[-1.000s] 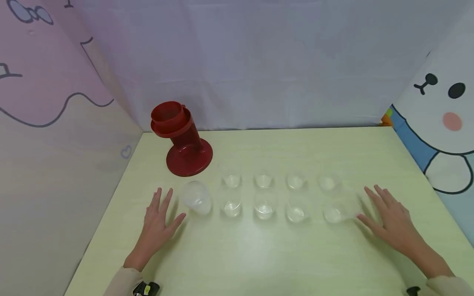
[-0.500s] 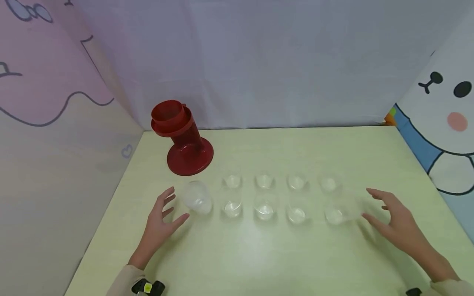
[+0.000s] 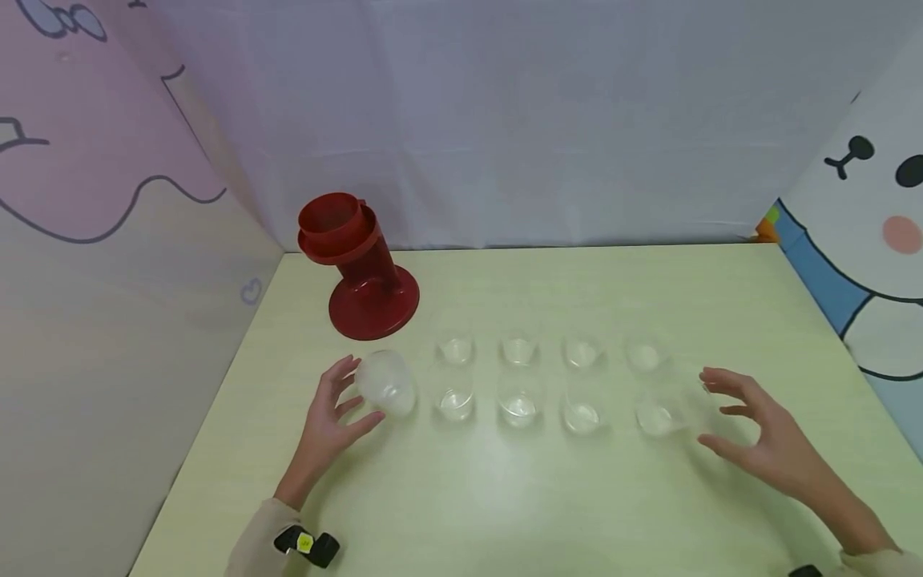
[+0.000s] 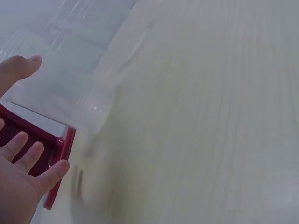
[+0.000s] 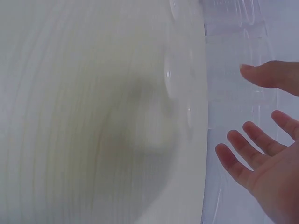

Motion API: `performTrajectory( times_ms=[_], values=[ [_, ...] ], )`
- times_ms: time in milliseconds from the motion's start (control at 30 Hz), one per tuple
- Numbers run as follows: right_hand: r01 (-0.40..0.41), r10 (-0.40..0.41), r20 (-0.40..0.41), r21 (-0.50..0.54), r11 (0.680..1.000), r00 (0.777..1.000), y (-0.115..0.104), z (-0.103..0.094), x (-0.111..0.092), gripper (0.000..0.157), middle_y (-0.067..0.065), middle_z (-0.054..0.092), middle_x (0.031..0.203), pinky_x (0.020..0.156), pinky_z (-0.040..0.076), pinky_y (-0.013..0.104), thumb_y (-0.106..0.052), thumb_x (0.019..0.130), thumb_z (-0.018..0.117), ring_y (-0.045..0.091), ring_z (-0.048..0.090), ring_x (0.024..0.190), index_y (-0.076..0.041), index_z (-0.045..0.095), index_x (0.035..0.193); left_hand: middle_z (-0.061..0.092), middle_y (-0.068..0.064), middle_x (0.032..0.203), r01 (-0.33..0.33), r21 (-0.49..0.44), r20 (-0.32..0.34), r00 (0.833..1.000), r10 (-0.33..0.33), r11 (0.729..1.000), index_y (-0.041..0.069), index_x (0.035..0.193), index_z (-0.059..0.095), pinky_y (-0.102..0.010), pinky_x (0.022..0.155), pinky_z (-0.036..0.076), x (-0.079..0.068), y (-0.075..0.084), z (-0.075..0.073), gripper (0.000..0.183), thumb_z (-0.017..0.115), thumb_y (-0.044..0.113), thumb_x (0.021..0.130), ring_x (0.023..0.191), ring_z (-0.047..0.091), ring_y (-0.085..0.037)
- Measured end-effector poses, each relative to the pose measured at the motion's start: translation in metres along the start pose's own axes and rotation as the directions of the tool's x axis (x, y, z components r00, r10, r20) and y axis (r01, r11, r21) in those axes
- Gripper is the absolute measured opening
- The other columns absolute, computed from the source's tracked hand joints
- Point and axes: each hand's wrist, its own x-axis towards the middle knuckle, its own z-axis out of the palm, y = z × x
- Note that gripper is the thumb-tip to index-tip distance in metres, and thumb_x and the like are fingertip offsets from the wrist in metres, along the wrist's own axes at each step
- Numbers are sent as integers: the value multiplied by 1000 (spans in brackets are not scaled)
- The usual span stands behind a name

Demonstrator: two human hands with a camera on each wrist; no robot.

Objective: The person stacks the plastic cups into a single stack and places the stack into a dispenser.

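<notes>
My left hand [image 3: 328, 421] curves beside a translucent, whitish plastic cup [image 3: 387, 386] at the left end of the cups; it does not grip it. In the left wrist view, thumb and fingers are spread apart near clear plastic [image 4: 70, 88]. Two rows of clear cups stand across the middle of the table, among them a front-left one [image 3: 456, 405]. To the right of the front-right clear cup [image 3: 658, 417], my right hand [image 3: 764, 437] holds nothing, its thumb and fingers parted. Whether either hand touches a cup is hard to tell.
A dark red plastic object [image 3: 364, 268] with a round base and a wide, tube-like top stands at the back left of the pale table [image 3: 548, 497]. A light cloth wall [image 3: 519, 128] closes off the back, with printed sheets at both sides.
My left hand has moved right and forward to the whitish cup, its fingers curving from their spread pose. The right hand's fingers have also bent towards a C shape, near the same spot.
</notes>
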Motion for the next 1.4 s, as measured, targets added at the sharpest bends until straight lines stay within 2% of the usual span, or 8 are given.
performTrajectory(
  times_ms=[167, 267, 400, 600, 733, 900, 1100, 1400],
  values=[
    [-34, 33, 13, 11, 999, 999, -6, 3, 0, 90, -11, 47, 133, 81, 40, 3, 1, 64, 85, -4, 43, 114, -12, 40, 141, 33, -15, 145, 10, -20, 10, 1000, -10, 1000, 4, 145, 25, -54, 96, 42, -1, 18, 6, 91, 80, 0, 73, 131, 35, -35],
    [-47, 47, 10, 35, 998, 999, -7, 5, -1, 90, -2, 49, 132, 81, 41, 4, 0, 64, 85, -3, 44, 113, -12, 40, 141, 33, -14, 146, 39, 0, 12, 999, -39, 999, 4, 145, 24, -47, 96, 44, 0, 26, 9, 90, 80, 2, 74, 131, 35, -33],
    [-37, 39, -15, 78, 996, 999, -5, 10, -2, 91, -3, 52, 130, 81, 41, 5, 4, 61, 85, -3, 46, 113, -9, 40, 140, 31, -10, 147, 62, 4, 7, 998, -62, 998, 9, 145, 25, -34, 96, 45, 2, 23, 12, 89, 80, 6, 75, 133, 33, -29],
    [-32, 38, -62, 99, 995, 997, -7, 18, 1, 89, -9, 56, 126, 81, 41, 5, 6, 61, 85, -4, 49, 112, -8, 43, 138, 30, -12, 149, 82, -8, -11, 997, -82, 997, 7, 145, 25, -47, 98, 43, -1, 29, 14, 87, 79, 4, 76, 136, 30, -31],
    [-2, 13, -75, 146, 989, 997, -8, 19, 3, 91, -3, 58, 125, 81, 43, 7, 11, 58, 84, -1, 51, 111, -4, 42, 138, 33, -12, 147, 67, -32, -24, 997, -68, 997, 6, 144, 27, -42, 96, 46, 0, 26, 15, 87, 79, 3, 75, 134, 33, -31],
    [16, -1, -84, 181, 983, 996, -9, 20, 5, 91, -2, 58, 124, 82, 45, 9, 16, 57, 82, 3, 53, 110, -2, 43, 137, 40, -10, 142, 50, -83, -30, 998, -53, 995, 10, 143, 30, -28, 90, 49, 2, 9, 18, 85, 80, 3, 74, 128, 40, -29],
    [-33, 47, -82, 174, 984, 996, -10, 23, 6, 85, 1, 59, 123, 83, 45, 9, 14, 61, 81, 1, 54, 109, -4, 46, 136, 44, -4, 138, 39, -100, -46, 998, -44, 994, 17, 140, 35, -27, 88, 51, 3, -7, 18, 80, 80, 7, 74, 123, 45, -23],
    [-64, 79, -95, 156, 986, 992, -11, 27, 7, 79, -4, 59, 121, 81, 46, 8, 10, 65, 81, -1, 55, 106, -5, 47, 136, 40, -9, 140, 55, -84, -21, 998, -57, 995, 8, 140, 33, -31, 91, 49, -2, 15, 16, 80, 78, 1, 75, 126, 41, -25]
  ],
)
